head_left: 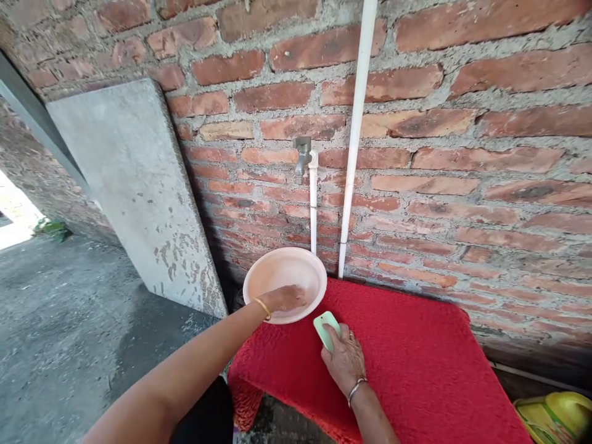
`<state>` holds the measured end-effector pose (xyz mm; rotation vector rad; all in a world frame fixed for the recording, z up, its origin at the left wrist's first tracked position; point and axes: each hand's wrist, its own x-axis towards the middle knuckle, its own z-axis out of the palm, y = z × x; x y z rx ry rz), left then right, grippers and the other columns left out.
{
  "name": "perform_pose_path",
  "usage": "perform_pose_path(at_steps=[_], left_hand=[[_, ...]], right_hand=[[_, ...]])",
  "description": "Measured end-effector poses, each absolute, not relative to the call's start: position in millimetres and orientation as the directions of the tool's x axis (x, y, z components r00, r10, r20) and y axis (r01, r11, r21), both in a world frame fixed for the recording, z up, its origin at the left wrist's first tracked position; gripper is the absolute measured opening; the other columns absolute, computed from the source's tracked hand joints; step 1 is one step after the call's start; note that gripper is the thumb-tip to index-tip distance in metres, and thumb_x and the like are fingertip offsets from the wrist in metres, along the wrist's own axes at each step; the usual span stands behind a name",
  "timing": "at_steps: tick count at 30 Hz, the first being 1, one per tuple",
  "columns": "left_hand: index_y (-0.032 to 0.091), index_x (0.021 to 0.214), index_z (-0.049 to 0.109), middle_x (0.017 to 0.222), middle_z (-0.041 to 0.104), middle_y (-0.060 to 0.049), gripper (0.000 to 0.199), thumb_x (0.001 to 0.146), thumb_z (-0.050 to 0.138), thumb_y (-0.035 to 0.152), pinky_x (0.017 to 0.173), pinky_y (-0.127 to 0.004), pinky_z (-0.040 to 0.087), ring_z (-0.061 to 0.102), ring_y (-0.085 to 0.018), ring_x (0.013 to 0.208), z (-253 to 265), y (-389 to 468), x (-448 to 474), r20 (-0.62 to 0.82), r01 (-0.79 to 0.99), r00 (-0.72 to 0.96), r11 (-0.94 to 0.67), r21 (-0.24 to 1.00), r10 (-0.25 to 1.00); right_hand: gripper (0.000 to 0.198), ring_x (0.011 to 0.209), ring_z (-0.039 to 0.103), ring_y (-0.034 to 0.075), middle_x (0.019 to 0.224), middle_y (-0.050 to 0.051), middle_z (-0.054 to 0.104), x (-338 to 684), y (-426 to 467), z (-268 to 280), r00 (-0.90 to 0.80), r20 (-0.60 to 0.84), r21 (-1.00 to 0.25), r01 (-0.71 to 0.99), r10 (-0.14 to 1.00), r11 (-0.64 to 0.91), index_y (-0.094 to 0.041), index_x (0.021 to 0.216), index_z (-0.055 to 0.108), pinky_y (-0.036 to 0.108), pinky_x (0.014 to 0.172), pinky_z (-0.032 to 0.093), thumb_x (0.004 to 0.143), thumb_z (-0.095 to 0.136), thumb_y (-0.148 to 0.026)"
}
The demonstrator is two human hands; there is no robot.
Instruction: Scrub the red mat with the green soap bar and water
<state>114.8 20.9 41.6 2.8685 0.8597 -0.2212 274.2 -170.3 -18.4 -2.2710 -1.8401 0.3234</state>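
A red shaggy rug (pixel 416 357) lies spread over a low surface in front of me. On its left back corner stands a pale pink basin (pixel 252 283), and my left hand (pixel 285 298) reaches down inside it with the fingers stretched out. What lies at the bottom under those fingers is hard to make out. To the right of the basin, my right hand (pixel 345 354) is closed around a pale green scrub brush (pixel 325 327) and presses it on the rug. The brush's underside is hidden against the pile.
Behind the rug rises a brick wall (pixel 425 209) with a tap (pixel 302 161) above the basin and a white pipe (pixel 354 135) beside it. A stone slab (pixel 134 166) leans at left. A yellow container (pixel 557 414) stands at lower right.
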Motion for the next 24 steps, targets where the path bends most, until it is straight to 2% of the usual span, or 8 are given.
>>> perform_pose_path(at_steps=[4,7,9,11,13,24], left_hand=[[0.022,0.129,0.065,0.127,0.071,-0.007,0.049,0.107,0.023,0.038,0.104,-0.033,0.049,0.065,-0.019,0.117,47.9,-23.4,89.1,-0.094,0.553,0.833,-0.821,0.140,0.545],[0.021,0.144,0.053,0.133,0.067,-0.012,0.048,0.105,0.037,0.043,0.104,-0.039,0.051,0.064,-0.025,0.121,36.6,-54.4,77.8,0.014,0.610,0.791,-0.790,0.067,0.612],[0.018,0.152,0.044,0.125,0.068,-0.017,0.052,0.102,0.043,0.032,0.098,-0.042,0.054,0.067,-0.028,0.113,28.0,-66.3,76.6,-0.004,0.672,0.740,-0.740,-0.042,0.672],[0.018,0.155,0.040,0.114,0.070,-0.017,0.056,0.100,0.039,0.017,0.092,-0.041,0.055,0.069,-0.026,0.103,22.4,-71.0,78.6,-0.048,0.703,0.701,-0.701,-0.122,0.712],[0.019,0.157,0.037,0.112,0.069,-0.016,0.061,0.096,0.035,0.008,0.091,-0.039,0.055,0.069,-0.025,0.100,20.7,-71.3,81.1,-0.061,0.700,0.697,-0.697,-0.158,0.714],[0.021,0.159,0.032,0.113,0.067,-0.015,0.067,0.094,0.033,0.005,0.090,-0.036,0.052,0.067,-0.022,0.098,32.7,-78.1,73.2,-0.083,0.661,0.723,-0.722,-0.204,0.686]], right_hand=[[0.059,0.120,0.056,0.030,0.137,0.012,0.056,272.7,-170.5,-13.9,0.203,-0.056,-0.320,0.924,0.977,-0.211,-0.031,0.144,0.057,0.040,0.102,0.042,0.085,0.058,-0.024],[0.059,0.116,0.056,0.029,0.132,0.011,0.057,274.1,-171.4,-7.6,0.188,-0.066,-0.350,0.915,0.980,-0.199,-0.034,0.143,0.056,0.039,0.098,0.042,0.085,0.058,-0.025],[0.059,0.115,0.055,0.028,0.130,0.010,0.056,276.7,-171.1,-5.8,0.177,-0.071,-0.367,0.910,0.982,-0.191,-0.034,0.143,0.056,0.038,0.097,0.041,0.085,0.058,-0.026],[0.059,0.115,0.054,0.026,0.131,0.010,0.055,279.7,-169.8,-6.4,0.172,-0.076,-0.377,0.907,0.982,-0.188,-0.033,0.143,0.055,0.037,0.097,0.039,0.085,0.059,-0.025],[0.060,0.114,0.054,0.026,0.132,0.010,0.053,281.9,-168.1,-7.6,0.169,-0.090,-0.382,0.904,0.981,-0.191,-0.033,0.143,0.055,0.035,0.097,0.038,0.084,0.060,-0.025],[0.060,0.112,0.053,0.024,0.134,0.009,0.053,284.9,-164.8,-10.1,0.164,-0.108,-0.403,0.894,0.980,-0.194,-0.031,0.144,0.053,0.034,0.097,0.037,0.085,0.062,-0.027]])
